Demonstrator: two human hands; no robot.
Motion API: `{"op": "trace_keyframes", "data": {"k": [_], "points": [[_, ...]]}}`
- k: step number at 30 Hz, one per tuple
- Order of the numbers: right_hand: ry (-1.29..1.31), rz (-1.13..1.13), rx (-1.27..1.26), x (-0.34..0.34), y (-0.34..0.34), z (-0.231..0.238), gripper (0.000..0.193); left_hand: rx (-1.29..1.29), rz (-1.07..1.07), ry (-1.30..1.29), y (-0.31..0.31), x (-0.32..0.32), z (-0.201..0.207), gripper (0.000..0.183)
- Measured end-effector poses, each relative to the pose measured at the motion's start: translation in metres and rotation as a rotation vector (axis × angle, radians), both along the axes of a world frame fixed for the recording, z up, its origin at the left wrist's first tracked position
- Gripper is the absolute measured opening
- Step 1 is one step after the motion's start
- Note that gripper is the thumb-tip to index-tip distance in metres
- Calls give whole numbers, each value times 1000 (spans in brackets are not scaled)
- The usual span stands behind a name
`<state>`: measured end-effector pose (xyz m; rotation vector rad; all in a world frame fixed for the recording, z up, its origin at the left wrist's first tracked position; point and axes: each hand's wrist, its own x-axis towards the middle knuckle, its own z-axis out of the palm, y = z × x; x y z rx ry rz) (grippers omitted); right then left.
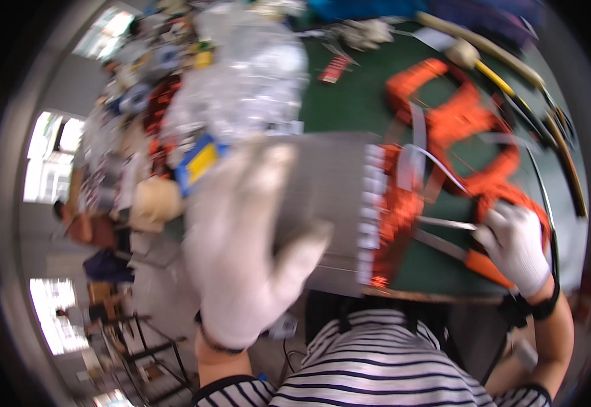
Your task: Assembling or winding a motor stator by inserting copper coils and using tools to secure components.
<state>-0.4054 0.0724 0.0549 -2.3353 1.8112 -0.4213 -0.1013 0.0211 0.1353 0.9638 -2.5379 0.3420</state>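
Observation:
My left hand (241,251), in a white glove, is raised over the left side of a flat grey panel (329,197). Its thumb stands away from the blurred fingers, and whether it touches the panel I cannot tell. White tabs (370,217) run along the panel's right edge, beside shiny orange material (397,217). On the right, my gloved right hand (516,241) is closed round a slim silver tool (448,222) that points left toward the orange material. Its handle is hidden in the fist.
Orange frame-like pieces (471,122) with pale strips lie on the green table (349,108). A mallet (463,53) and long rods (485,47) are at the far right. Clear plastic bags (241,74) heap up at the far left, near a blue and yellow packet (200,163).

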Motion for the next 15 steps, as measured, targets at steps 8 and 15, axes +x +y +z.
{"op": "trace_keyframes", "data": {"k": [8,15], "points": [[164,-43,-138,42,2,44,30,117,102,290,-6,19,11,48],[-237,-118,54,-13,7,26,27,107,92,339,-6,21,4,52]]}}
